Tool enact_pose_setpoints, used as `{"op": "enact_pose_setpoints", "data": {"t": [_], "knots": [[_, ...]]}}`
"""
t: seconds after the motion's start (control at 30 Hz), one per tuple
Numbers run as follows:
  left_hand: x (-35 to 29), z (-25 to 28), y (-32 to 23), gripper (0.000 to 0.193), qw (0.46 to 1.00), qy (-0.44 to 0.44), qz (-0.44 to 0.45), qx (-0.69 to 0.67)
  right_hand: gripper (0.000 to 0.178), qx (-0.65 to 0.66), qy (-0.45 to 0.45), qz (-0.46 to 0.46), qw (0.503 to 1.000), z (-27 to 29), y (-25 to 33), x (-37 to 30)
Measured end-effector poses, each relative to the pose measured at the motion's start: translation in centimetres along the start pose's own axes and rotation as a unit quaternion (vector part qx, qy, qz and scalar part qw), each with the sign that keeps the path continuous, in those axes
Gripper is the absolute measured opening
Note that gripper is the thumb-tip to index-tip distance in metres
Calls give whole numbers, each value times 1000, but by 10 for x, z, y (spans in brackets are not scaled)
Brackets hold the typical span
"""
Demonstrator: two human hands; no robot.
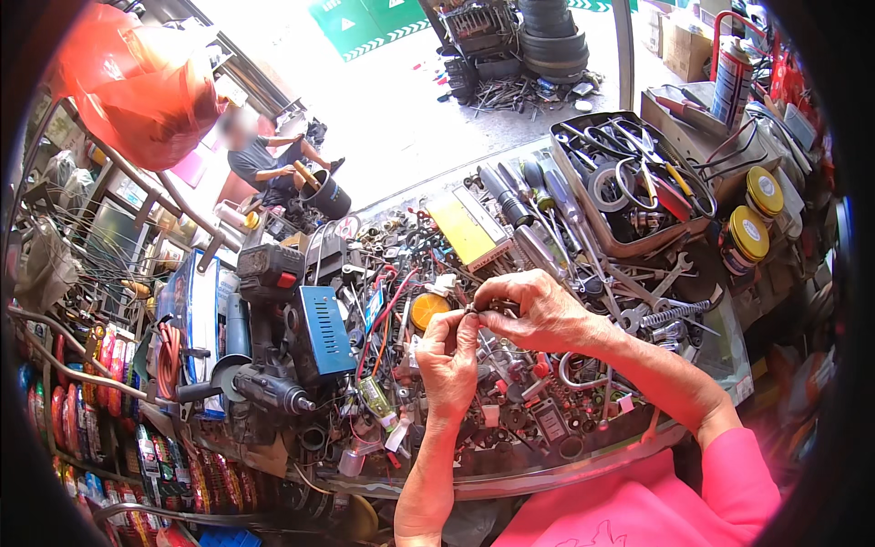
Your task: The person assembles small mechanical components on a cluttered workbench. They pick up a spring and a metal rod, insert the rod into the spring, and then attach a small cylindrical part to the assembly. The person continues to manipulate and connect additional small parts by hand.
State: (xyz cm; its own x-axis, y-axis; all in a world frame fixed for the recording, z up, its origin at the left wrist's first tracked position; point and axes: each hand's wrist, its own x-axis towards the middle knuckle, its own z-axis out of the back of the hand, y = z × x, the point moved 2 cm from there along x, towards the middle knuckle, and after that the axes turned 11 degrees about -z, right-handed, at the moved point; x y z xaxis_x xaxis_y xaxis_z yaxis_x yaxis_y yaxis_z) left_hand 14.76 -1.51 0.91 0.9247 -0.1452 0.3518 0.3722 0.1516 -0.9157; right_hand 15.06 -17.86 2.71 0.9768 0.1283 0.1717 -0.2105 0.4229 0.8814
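Both hands meet over the middle of a cluttered workbench. My left hand (448,365) is closed, thumb and forefinger pinching a small dark part (471,309). From the right, my right hand (531,312) is closed on that same part, its fingertips touching the left ones. The fingers cover most of the part, so its kind cannot be told. Just left of the fingertips lies a round orange-yellow disc-like thing (428,312). Beyond the hands, a yellow and white box (468,228) rests on the heap of small hardware.
A cordless power tool (273,394) and blue vented box (328,330) stand left. Screwdrivers (565,196) and an open metal tin (663,239) with scissors lie far right, near a spray can (732,82). An orange bag (137,87) hangs upper left. A person (260,164) sits beside a bucket (326,195).
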Motion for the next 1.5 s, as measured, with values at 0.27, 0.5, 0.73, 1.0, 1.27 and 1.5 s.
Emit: {"op": "enact_pose_setpoints", "data": {"t": [0.27,0.5,0.73,1.0,1.27,1.5], "knots": [[-1,-4,-14,11,950,12,-227,214,26,6,44,-101,994,6,7,3],[-1,-5,1,15,996,3,-78,38,31,275,106,-215,931,0,-16,10],[-1,-1,-15,23,983,-29,73,-165,23,326,31,-194,925,9,-3,10],[1,3,-10,28,962,-30,103,-252,22,323,69,-177,927,8,9,3],[3,6,-2,21,959,-32,102,-264,22,291,89,-152,940,6,11,2],[3,7,0,22,959,-13,91,-268,22,214,80,-135,964,1,8,2]]}}
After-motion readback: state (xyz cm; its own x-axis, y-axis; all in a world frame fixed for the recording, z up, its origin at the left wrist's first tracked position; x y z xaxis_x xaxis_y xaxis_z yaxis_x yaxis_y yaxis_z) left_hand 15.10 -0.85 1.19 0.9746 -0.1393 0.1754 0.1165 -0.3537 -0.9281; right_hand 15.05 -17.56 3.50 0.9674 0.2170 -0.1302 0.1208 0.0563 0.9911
